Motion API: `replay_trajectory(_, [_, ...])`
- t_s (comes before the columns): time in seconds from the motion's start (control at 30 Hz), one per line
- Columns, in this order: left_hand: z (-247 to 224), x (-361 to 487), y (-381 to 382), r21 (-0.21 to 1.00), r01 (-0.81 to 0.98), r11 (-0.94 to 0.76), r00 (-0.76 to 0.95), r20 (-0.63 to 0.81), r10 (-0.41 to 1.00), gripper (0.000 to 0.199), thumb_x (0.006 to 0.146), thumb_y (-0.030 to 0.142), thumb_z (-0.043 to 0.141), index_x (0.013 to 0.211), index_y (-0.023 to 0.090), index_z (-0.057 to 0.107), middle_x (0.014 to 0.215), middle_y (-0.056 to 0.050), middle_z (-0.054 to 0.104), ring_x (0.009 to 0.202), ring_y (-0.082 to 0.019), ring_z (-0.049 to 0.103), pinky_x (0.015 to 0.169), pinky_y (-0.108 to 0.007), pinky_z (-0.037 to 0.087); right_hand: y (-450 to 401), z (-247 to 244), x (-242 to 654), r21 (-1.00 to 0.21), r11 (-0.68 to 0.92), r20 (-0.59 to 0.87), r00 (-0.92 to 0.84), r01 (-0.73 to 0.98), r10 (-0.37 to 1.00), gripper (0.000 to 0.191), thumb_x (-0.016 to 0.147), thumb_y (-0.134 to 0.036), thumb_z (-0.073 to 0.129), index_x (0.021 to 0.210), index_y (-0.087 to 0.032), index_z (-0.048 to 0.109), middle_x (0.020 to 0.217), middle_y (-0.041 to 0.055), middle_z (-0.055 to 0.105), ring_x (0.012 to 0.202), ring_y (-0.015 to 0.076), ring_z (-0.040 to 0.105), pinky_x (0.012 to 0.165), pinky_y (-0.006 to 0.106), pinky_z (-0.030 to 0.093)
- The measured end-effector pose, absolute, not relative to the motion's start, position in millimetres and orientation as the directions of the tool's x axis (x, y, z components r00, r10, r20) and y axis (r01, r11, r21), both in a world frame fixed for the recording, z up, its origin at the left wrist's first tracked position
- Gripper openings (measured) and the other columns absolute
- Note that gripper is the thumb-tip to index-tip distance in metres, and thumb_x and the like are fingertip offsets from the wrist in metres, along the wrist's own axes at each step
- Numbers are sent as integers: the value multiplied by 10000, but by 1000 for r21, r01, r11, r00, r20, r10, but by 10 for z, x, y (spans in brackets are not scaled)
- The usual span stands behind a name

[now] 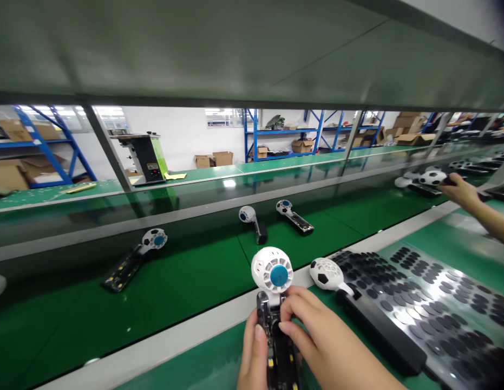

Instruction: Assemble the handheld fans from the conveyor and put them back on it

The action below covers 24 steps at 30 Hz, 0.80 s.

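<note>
My left hand [254, 352] is closed around the dark handle of a handheld fan [272, 271], which stands upright with its white head at the top and a blue disc at its centre. Thumb and fingers of my right hand [312, 330] pinch at the upper handle, over a small black disc that they partly cover. Metal and yellow parts show along the opened handle. To the right lies a second fan [327, 273] with a football-patterned head and a black handle, partly over clear sheets [434, 292] carrying many black round discs.
On the green conveyor [203, 281] beyond the white rail lie several more fans, one at the left [136, 257] and two near the middle. Another person's hand [458, 189] holds a fan at the right. Overhead hangs a grey shelf [235, 49]; a black machine [148, 160] stands behind.
</note>
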<state>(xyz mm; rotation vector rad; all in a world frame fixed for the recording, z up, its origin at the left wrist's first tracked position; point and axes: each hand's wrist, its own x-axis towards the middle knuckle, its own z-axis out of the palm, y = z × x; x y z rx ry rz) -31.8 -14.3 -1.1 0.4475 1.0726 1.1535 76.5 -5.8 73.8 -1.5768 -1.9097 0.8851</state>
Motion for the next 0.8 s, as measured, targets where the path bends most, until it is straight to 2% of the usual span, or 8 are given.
replay_trajectory(0.27, [-1,-343,-150,731,-547,408,36,-467,884,696,595,589,598,1166,211,478,1125,-81,593,1042,-305,523,859,-334,400,-85,713,751,-735,139,23,-180,663,983,150,789,-114,378,703,-221,438,959,24,496,777,150,542,678,267,449])
replay_trajectory(0.4, [-64,-351,-132,720,-565,403,43,-462,886,654,621,574,587,1163,219,495,1127,-64,594,1077,-282,498,875,-303,385,-91,727,730,-745,129,31,-160,655,987,142,783,-131,380,686,-222,428,1067,28,469,766,150,550,656,276,454])
replay_trajectory(0.47, [-86,-348,-118,727,-569,385,28,-451,892,659,607,578,598,1149,216,507,1130,-60,593,1111,-274,470,870,-282,383,-78,702,719,-782,128,48,-146,610,988,130,769,-134,398,676,-219,427,1122,24,447,825,155,551,713,288,449])
replay_trajectory(0.57, [-92,-333,-100,695,-605,389,48,-455,889,771,568,627,592,1199,210,446,1098,-87,608,1076,-289,503,846,-314,399,-36,612,706,-913,16,-16,-75,408,997,123,735,-150,445,816,-242,446,1098,25,482,901,167,556,746,284,446])
replay_trajectory(0.63, [-98,-319,-91,644,-645,411,87,-473,877,869,546,640,598,1266,228,339,1064,-98,622,1010,-297,552,828,-350,411,-10,540,701,-975,-146,-165,-101,169,981,355,719,-200,480,1048,-264,363,994,28,545,810,168,593,615,260,466])
replay_trajectory(0.7, [-130,-304,-81,614,-670,417,104,-478,872,943,524,632,622,1299,233,262,1041,-104,630,977,-296,570,813,-356,420,-7,481,700,-966,-258,-250,-200,-13,947,536,715,-251,501,1188,-241,248,880,19,587,728,167,605,521,236,443])
replay_trajectory(0.73, [-155,-295,-73,611,-680,405,100,-471,877,972,510,627,634,1305,224,247,1036,-109,630,977,-296,569,807,-349,422,-12,461,700,-964,-262,-243,-242,-52,940,565,711,-257,510,1208,-219,245,847,16,599,730,166,605,538,237,444])
replay_trajectory(0.8, [-212,-272,-51,611,-699,371,86,-443,892,1019,494,631,640,1314,189,227,1023,-124,631,984,-302,559,795,-337,426,-14,441,700,-979,-204,-192,-240,-28,952,484,704,-231,514,1155,-187,345,816,14,617,762,163,603,637,256,451])
